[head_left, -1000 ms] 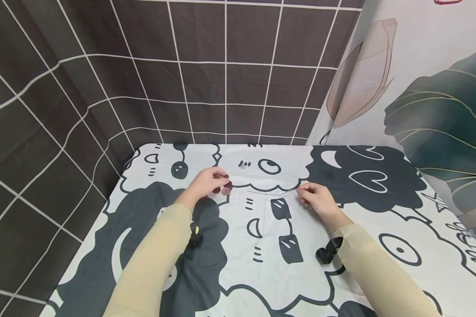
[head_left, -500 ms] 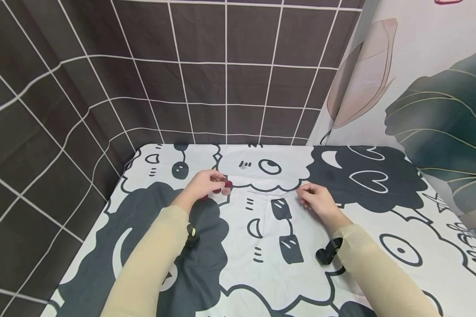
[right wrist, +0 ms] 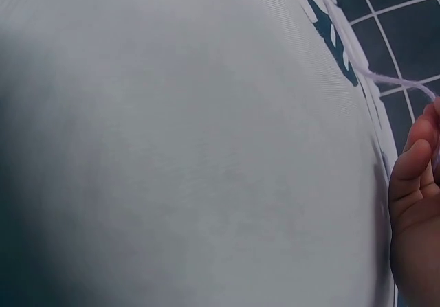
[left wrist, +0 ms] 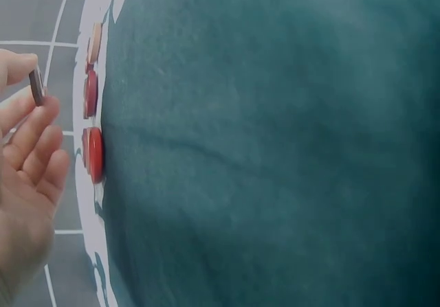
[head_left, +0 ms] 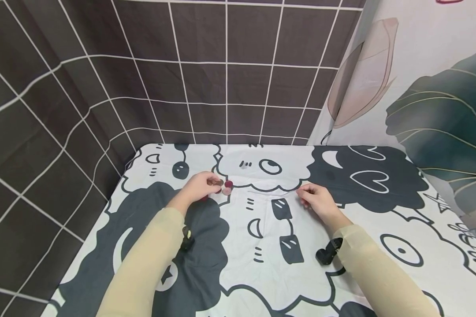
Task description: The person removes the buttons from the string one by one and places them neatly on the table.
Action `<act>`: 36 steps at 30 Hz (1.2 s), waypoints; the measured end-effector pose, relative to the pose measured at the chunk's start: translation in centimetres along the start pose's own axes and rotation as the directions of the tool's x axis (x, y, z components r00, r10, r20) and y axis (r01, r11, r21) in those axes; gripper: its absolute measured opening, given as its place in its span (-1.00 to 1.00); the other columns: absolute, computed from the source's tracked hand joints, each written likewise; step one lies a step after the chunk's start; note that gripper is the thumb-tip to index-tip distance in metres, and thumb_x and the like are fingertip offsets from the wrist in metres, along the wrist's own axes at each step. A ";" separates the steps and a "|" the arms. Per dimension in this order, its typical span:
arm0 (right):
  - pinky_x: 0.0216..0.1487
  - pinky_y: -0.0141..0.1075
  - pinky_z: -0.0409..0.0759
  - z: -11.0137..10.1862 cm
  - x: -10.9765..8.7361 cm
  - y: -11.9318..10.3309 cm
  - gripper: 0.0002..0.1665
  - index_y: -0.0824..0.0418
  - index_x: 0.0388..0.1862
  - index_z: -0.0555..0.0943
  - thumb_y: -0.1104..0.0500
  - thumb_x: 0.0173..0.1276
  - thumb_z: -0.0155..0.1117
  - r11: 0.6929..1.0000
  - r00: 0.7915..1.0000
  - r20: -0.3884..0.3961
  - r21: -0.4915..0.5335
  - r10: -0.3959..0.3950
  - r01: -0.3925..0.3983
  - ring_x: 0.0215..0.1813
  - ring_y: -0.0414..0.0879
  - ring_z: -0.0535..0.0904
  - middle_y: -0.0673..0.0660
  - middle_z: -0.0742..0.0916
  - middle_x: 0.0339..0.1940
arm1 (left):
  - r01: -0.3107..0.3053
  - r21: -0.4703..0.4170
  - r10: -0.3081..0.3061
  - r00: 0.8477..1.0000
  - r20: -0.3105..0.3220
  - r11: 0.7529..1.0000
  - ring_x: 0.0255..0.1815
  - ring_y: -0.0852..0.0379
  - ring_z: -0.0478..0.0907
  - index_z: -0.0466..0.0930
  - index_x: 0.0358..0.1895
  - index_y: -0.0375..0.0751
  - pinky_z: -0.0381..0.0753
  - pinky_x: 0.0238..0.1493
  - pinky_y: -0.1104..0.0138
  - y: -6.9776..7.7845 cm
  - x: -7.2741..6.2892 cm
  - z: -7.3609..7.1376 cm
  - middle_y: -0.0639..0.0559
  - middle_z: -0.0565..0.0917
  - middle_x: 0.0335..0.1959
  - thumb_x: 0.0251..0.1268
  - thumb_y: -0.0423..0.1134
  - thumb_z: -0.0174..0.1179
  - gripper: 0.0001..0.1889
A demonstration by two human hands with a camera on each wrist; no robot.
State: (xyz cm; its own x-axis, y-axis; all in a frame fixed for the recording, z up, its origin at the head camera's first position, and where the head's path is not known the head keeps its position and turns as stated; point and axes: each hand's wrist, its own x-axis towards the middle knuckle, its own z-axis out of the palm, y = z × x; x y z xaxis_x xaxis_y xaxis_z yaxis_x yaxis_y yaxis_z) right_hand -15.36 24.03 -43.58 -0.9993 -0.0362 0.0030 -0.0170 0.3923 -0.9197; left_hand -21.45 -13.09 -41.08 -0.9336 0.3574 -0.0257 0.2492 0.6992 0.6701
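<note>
My left hand [head_left: 198, 187] pinches a brown button-like disc [left wrist: 36, 87] between thumb and fingers, and the other fingers are loosely bent. Just right of that hand, a dark red disc [head_left: 228, 184] and a pale pink disc [head_left: 226, 191] lie on the patterned cloth. A bright red disc [left wrist: 96, 154] shows among several discs in the left wrist view. My right hand [head_left: 318, 200] pinches a thin pale purple string [right wrist: 392, 80], which runs leftward over the cloth. The string's held end is partly hidden by the fingertips.
A black-and-white cartoon cloth [head_left: 254, 273] covers the table. Behind it hangs a dark grid-patterned curtain [head_left: 246, 83], which also runs along the left. A leaf-print curtain [head_left: 440, 114] hangs at the right. Each wrist wears a small black camera [head_left: 328, 251].
My left hand has drawn slightly left and toward me with the brown disc, uncovering more of the dark red and pink discs. The right hand stays in place.
</note>
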 end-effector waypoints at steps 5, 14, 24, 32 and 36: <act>-0.56 -0.38 0.44 0.1 0.0 0.0 -0.72 0.44 -0.20 0.56 0.19 0.30 0.20 1.000 1.000 -0.002 -0.003 0.008 -0.008 -0.57 -0.19 0.46 0.08 0.57 -0.59 | -0.033 0.044 0.033 0.999 0.004 0.998 -0.12 0.00 0.51 0.60 -0.11 -0.24 0.46 0.02 0.14 -0.2 -0.2 -0.2 -0.06 0.61 -0.21 0.14 -0.21 0.25 -0.73; -0.55 -0.37 0.45 0.0 0.1 0.1 -0.72 0.39 -0.21 0.58 0.16 0.30 0.20 0.999 1.000 -0.007 -0.032 0.021 -0.021 -0.57 -0.17 0.46 0.08 0.58 -0.59 | -0.121 0.089 0.115 0.991 0.071 0.989 -0.26 0.04 0.52 0.63 -0.25 -0.24 0.50 -0.09 0.17 -0.6 -0.6 -0.4 -0.02 0.59 -0.35 0.03 -0.32 0.24 -0.83; -0.54 -0.37 0.46 -0.1 0.1 0.1 -0.72 0.38 -0.21 0.58 0.14 0.30 0.19 0.998 1.000 -0.008 -0.053 0.028 -0.028 -0.56 -0.17 0.47 0.06 0.58 -0.59 | -0.163 0.163 0.144 0.982 0.118 0.973 -0.23 0.04 0.52 0.62 -0.26 -0.24 0.49 -0.03 0.16 -0.5 -0.6 -0.4 -0.01 0.60 -0.34 0.02 -0.24 0.24 -0.80; -0.55 -0.36 0.46 -0.1 0.1 -0.1 -0.73 0.36 -0.21 0.58 0.14 0.30 0.19 0.997 0.999 -0.005 -0.064 0.032 -0.032 -0.56 -0.16 0.46 0.08 0.57 -0.58 | -0.172 0.230 0.148 0.982 0.116 0.958 -0.29 0.08 0.51 0.59 -0.29 -0.22 0.50 -0.09 0.21 -0.9 -0.7 -0.2 0.03 0.62 -0.38 0.03 -0.25 0.28 -0.82; -0.55 -0.37 0.45 -0.1 0.1 -0.1 -0.72 0.38 -0.21 0.57 0.14 0.30 0.20 0.998 1.000 -0.001 -0.056 0.031 -0.031 -0.56 -0.16 0.46 0.06 0.57 -0.59 | -0.177 0.248 0.152 0.982 0.116 0.952 -0.29 0.07 0.48 0.57 -0.33 -0.18 0.49 -0.11 0.20 -0.8 -0.9 -0.2 0.05 0.60 -0.40 0.02 -0.23 0.28 -0.84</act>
State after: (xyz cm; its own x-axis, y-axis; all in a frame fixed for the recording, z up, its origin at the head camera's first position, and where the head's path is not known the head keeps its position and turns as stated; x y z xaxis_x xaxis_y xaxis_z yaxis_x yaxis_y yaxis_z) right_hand -15.48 24.09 -43.48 -0.9994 -0.0230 -0.0253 0.0125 0.4439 -0.8960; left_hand -20.84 -14.15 -41.42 -0.8488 0.5287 -0.0096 0.4661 0.7565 0.4587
